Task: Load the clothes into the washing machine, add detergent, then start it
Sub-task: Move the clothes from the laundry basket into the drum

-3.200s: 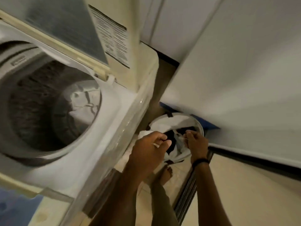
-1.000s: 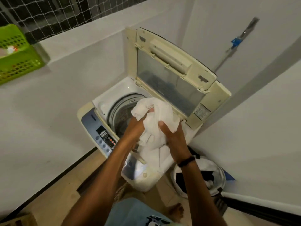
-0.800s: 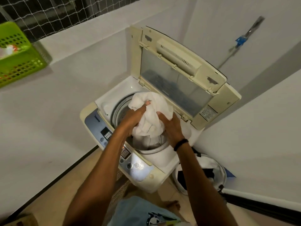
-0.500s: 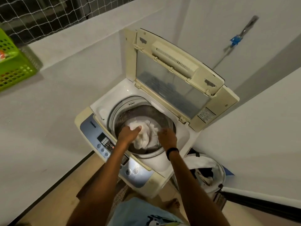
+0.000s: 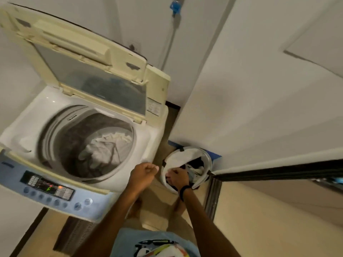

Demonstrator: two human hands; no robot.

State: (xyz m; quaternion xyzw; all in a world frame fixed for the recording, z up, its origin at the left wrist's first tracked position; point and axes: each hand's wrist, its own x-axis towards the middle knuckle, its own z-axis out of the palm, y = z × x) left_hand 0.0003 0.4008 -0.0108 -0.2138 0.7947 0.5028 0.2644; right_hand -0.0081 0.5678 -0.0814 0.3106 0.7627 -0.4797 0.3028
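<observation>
The top-loading washing machine stands with its lid raised. White clothes lie in the bottom of the drum. On the floor to its right sits a round white laundry basket with dark and white clothes inside. My right hand is down in the basket, its fingers curled into the clothes. My left hand hovers beside the machine's front right corner, fingers curled in a loose fist with nothing visible in it.
The control panel along the machine's front edge shows a lit display. A hose with a blue fitting runs down the wall behind. A dark door frame and floor track border the basket on the right.
The white bundle that both hands held over the drum now lies inside it. Both hands have left the machine; the right has gone down into the basket, the left follows beside it.
</observation>
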